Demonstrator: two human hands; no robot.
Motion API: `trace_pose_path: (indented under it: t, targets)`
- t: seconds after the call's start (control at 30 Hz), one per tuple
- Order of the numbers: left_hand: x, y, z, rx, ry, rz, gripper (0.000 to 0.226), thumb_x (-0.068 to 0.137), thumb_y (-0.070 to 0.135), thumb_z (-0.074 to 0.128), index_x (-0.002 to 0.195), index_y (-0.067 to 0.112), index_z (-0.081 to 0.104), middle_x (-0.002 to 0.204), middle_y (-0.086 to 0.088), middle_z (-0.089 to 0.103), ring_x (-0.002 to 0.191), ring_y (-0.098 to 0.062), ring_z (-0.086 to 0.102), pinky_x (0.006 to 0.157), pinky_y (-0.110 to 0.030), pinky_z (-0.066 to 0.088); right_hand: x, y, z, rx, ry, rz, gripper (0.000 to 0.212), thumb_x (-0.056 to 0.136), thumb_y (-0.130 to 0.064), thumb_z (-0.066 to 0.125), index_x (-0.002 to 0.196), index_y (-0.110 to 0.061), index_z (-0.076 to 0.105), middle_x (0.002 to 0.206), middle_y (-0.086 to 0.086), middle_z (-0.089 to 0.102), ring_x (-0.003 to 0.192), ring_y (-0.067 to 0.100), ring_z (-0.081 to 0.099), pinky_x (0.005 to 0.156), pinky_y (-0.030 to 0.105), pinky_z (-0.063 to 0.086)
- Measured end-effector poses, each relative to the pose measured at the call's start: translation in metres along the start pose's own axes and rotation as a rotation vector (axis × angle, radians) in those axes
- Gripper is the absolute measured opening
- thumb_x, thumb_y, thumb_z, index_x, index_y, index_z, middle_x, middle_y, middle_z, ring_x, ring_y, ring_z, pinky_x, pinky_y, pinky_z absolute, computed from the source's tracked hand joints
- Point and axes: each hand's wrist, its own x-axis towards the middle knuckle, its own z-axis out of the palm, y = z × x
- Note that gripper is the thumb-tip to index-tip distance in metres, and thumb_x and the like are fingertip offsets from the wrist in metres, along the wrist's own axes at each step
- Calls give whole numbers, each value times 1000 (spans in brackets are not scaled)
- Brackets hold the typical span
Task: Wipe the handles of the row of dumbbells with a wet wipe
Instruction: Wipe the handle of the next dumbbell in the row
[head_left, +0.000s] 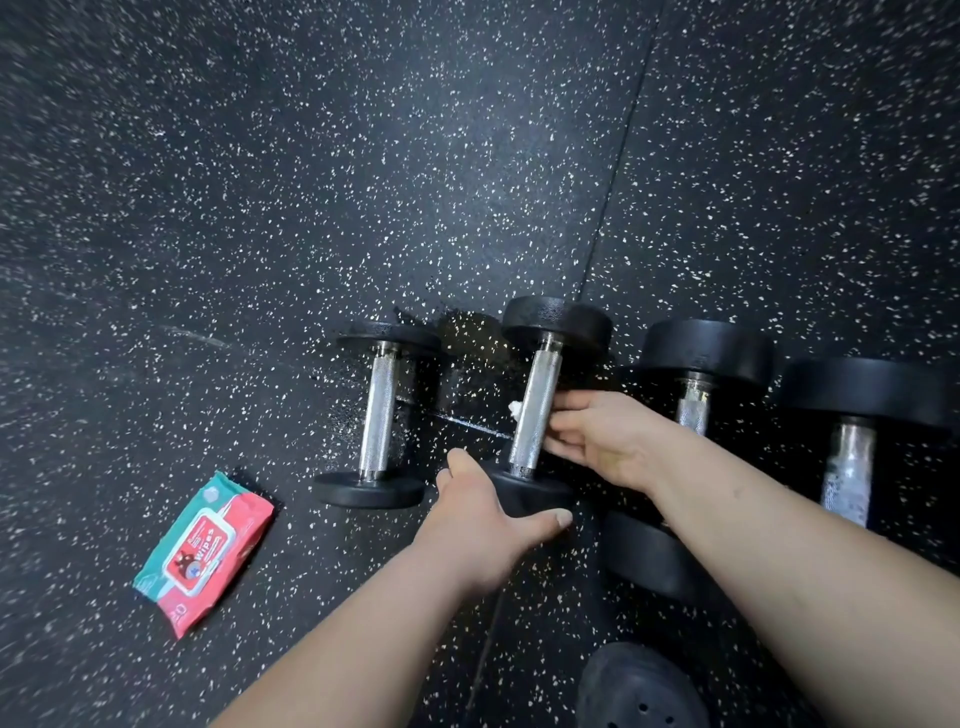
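Left hand (480, 512) reaches in from the bottom of frame, forearm bare, palm down, clamped over the near head of the second dumbbell (537, 410): thumb on the right side of that head, fingers curled over its left edge. Right hand (597, 439) comes in from the lower right and wraps the knurled steel handle of the same dumbbell from the right, fingers curled around the lower half of the bar. A scrap of white wet wipe (515, 409) pokes out on the left side of that handle, just past the fingertips; most of it is hidden behind the bar and the hand, so the grip on the wipe itself is hard to confirm.

Dumbbells: four, side by side on the speckled black rubber floor (311, 182), handles running away from the camera. First dumbbell (379, 415) lies just left of the second one, fully visible, untouched. Third dumbbell (698, 374) is right of the second, its handle and near head largely covered by the right forearm. Fourth dumbbell (857, 431) is farthest right, its near head hidden by that arm.

One wipes pack (205, 551), red and teal, lies flat well left of the first dumbbell, lid closed. One dark shoe (641, 691), cut off by the bottom edge, sits below the second dumbbell.
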Motion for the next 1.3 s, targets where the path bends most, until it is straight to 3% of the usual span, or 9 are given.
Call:
trace_pose_path:
  t: [0.1,0.23,0.33,0.53,0.77,0.9,1.0,1.13,1.3]
  targets:
    - [3,-2,-4,6,-28,-10,111,65,72,88,135,11,26,142,-8,43,125,-29,52,107,-45,49,2,-6,2,101,68,-101,33,99,18,48,116,-3,67,97,9,79,84,16,78,73,24,64]
    - [10,-9,-8,-32,-85,-14,119,51,82,85,131,15,27,141,-7,47,125,-28,54,108,-46,50,2,2,1,45,93,-148,29,99,15,54,118,1,69,110,13,79,98,20,78,80,27,64]
    - [13,-13,-11,-43,-113,-19,132,46,86,82,140,15,23,143,-8,47,128,-27,54,109,-46,50,-7,11,1,-112,48,-90,26,98,16,56,117,5,69,110,17,78,98,24,76,74,24,65]
    - [14,-15,-11,-42,-124,-15,140,37,91,76,143,17,21,145,-7,47,127,-28,54,108,-46,50,-10,-2,2,38,223,-222,16,95,7,71,110,2,72,102,17,77,90,21,77,77,25,65]
    - [16,-17,-12,-37,-135,-4,131,41,89,78,137,21,22,142,-6,47,125,-26,54,106,-45,52,-32,16,4,-337,300,-306,11,91,2,76,92,-9,80,83,11,81,85,25,81,88,41,65]
    - [17,-18,-12,-41,-132,5,125,49,86,82,137,21,22,143,-6,46,125,-27,53,107,-46,51,-35,5,3,-410,404,-470,5,85,-19,82,88,-23,81,78,0,80,80,19,80,89,46,64]
    - [17,-18,-11,-33,-126,12,124,56,82,84,141,19,20,145,-7,44,127,-27,52,108,-46,50,-35,6,8,-471,487,-551,3,84,-28,81,86,-29,80,78,-10,79,78,8,78,87,40,63]
    - [19,-21,-11,-17,-120,19,126,45,90,79,135,22,23,138,-6,50,121,-26,57,102,-45,54,-44,25,15,-637,519,-584,4,90,-30,82,90,-31,78,81,-18,76,77,-7,69,74,13,52]
    - [19,-22,-10,-20,-111,24,118,41,92,77,124,24,27,131,-5,53,117,-25,59,99,-45,56,-44,13,11,-636,542,-645,3,92,-30,80,89,-31,81,81,-24,77,79,-6,70,78,20,54]
